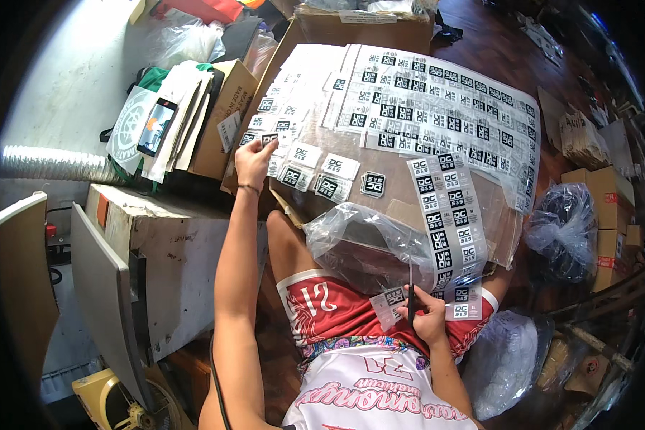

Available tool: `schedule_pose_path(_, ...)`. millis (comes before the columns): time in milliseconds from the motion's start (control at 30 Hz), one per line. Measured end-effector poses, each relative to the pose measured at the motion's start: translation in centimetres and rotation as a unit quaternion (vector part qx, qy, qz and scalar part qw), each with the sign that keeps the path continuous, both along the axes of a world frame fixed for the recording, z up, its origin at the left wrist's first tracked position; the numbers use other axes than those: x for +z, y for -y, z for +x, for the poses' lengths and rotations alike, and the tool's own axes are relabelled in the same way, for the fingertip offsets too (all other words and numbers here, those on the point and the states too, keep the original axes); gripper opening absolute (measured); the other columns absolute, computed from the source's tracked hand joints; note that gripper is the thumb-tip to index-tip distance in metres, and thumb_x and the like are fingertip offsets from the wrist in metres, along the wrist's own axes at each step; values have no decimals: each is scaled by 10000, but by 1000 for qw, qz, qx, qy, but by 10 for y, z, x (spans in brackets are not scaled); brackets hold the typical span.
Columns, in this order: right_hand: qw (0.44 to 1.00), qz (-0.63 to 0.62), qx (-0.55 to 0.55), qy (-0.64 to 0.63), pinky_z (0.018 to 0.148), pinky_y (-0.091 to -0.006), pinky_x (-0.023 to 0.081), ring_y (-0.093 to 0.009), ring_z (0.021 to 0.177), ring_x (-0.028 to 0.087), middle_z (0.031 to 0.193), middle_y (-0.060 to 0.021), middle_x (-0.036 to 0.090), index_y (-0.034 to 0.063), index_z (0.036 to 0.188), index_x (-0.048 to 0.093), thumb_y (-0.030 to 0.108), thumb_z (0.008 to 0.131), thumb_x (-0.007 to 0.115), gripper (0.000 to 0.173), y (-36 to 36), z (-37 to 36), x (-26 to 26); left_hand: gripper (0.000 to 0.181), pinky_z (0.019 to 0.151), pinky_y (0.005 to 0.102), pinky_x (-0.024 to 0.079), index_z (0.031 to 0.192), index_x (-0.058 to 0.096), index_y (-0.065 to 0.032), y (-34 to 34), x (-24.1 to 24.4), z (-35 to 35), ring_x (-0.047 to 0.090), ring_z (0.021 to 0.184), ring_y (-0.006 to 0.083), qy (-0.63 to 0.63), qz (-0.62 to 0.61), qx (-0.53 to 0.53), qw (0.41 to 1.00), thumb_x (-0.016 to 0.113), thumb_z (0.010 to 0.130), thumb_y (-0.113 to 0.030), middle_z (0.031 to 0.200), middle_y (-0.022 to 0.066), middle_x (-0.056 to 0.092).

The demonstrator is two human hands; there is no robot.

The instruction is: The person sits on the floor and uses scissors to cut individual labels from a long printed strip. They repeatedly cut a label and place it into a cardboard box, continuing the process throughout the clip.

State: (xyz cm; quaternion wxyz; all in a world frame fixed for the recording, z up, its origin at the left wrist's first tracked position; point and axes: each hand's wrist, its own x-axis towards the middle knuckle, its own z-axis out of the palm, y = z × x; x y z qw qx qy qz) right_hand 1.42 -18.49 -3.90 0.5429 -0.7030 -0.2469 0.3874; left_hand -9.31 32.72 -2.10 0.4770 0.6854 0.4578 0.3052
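My left hand (253, 161) pinches a small cut label piece (269, 140) with a black print, over rows of cut pieces at the left edge of a cardboard surface. In my right hand (427, 317), above my lap, are scissors (411, 301) with a black handle and blades pointing away from me, along with a partly cut printed piece (389, 306). A long printed transfer strip (446, 215) hangs over the near edge beside that hand. Small stacks of cut pieces (341, 166) lie on the cardboard, one stack (373, 184) apart from the others.
Large printed clear sheets (435, 102) cover the far part of the cardboard (398, 161). A clear plastic bag (355, 236) hangs at its near edge. A phone (157, 127) rests on piled papers at the left, by a white cabinet (177, 269). Boxes (604, 204) and bagged goods (561, 231) stand right.
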Motion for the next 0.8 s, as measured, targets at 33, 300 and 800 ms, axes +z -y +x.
schedule_pose_path(33,1000,1,1,3,716,-264,561,-110,757,711,855,-99,765,-76,1218,669,2,739,856,521,0,0,-2,272,564,266,415,847,735,44,-9,4,9,530,621,61,-74,25,8,997,846,827,-204,712,6,665)
schedule_pose_path(300,999,-26,13,18,724,-256,555,-96,756,688,827,-64,744,-55,1245,664,-50,732,830,539,-1,4,-4,356,641,335,501,850,762,9,-53,-2,57,653,649,157,-271,149,-14,951,862,771,-323,724,107,725)
schedule_pose_path(800,998,-6,-60,-32,716,-272,561,-101,779,692,934,-91,760,-60,1271,650,1,752,861,564,-7,-7,15,486,890,354,507,1232,605,-26,36,17,55,615,987,277,-84,334,120,931,816,814,-159,1134,143,573)
